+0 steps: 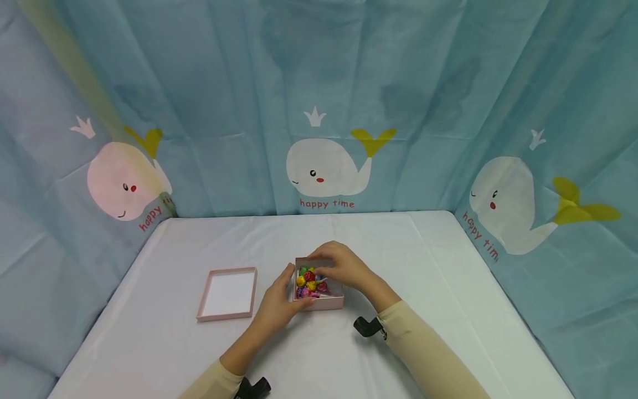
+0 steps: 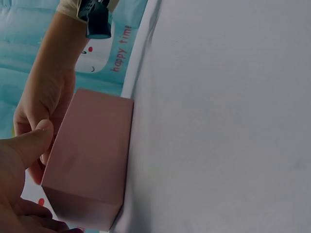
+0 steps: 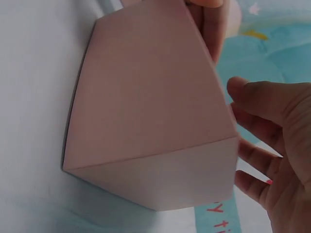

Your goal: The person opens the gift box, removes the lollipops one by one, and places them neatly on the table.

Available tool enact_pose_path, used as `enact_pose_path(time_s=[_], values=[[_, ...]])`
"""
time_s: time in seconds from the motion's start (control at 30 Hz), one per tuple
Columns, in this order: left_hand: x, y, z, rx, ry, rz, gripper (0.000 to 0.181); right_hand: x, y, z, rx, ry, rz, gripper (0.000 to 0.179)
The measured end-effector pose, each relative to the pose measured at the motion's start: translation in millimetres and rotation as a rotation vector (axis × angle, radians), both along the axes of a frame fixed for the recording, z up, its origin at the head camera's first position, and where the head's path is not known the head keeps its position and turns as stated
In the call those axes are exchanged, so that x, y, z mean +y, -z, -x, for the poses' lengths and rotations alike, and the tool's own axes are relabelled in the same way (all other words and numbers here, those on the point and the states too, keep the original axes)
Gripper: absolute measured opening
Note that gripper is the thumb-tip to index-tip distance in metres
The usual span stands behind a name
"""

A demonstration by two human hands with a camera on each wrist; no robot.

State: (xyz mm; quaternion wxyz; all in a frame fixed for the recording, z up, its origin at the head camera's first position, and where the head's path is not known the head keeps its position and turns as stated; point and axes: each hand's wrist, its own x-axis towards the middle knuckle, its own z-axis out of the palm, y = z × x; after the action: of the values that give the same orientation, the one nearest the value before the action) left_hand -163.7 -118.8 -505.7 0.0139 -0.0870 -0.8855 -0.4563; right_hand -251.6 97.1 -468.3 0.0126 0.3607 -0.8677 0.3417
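A pink open box (image 1: 331, 303) stands on the table, holding small candies in shiny, colourful wrappers (image 1: 310, 281), among them red, yellow, green and purple ones. My left hand (image 1: 277, 303) holds this box by its near left corner, fingers along the left wall and thumb at the front rim. In the left wrist view that thumb (image 2: 36, 141) lies by the top edge. My right hand (image 1: 344, 267) reaches over the box from the right, its fingertips at the back rim and its thumb above the candies. The right wrist view shows the thumb (image 3: 257, 94) apart from the fingers; the box wall partly hides them.
A shallow pink-edged lid (image 1: 229, 318) with a white inside lies left of the box. White cloth covers the table (image 1: 423, 266). Blue curtains (image 1: 224, 111) with printed whales surround its back and sides. Black wrist devices (image 1: 368, 327) sit at both sleeves.
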Motion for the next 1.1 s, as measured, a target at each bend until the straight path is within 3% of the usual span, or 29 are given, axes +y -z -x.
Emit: enact_pose_path(time_s=[0.23, 0.37, 0.7, 0.9, 1.1], values=[[5.6, 7.0, -1.2, 0.008, -0.008, -0.079, 0.099, -3, 4.7, 3.3, -0.024, 0.011, -0.044, 0.029], [5.4, 9.9, -1.4, 0.036, -0.01, -0.08, 0.098, -6, 13.3, 5.9, -0.052, -0.001, -0.063, 0.027], [5.0, 11.2, -1.3, 0.054, -0.02, -0.086, 0.098, -18, 26.1, 8.3, 0.094, -0.025, -0.213, 0.024], [4.3, 11.8, -2.4, 0.038, -0.027, -0.08, 0.099, -22, 25.4, 5.2, 0.112, 0.004, -0.306, 0.024], [3.7, 12.6, -1.7, 0.041, -0.024, -0.091, 0.098, -23, 27.4, 5.8, 0.134, 0.018, -0.315, 0.021]])
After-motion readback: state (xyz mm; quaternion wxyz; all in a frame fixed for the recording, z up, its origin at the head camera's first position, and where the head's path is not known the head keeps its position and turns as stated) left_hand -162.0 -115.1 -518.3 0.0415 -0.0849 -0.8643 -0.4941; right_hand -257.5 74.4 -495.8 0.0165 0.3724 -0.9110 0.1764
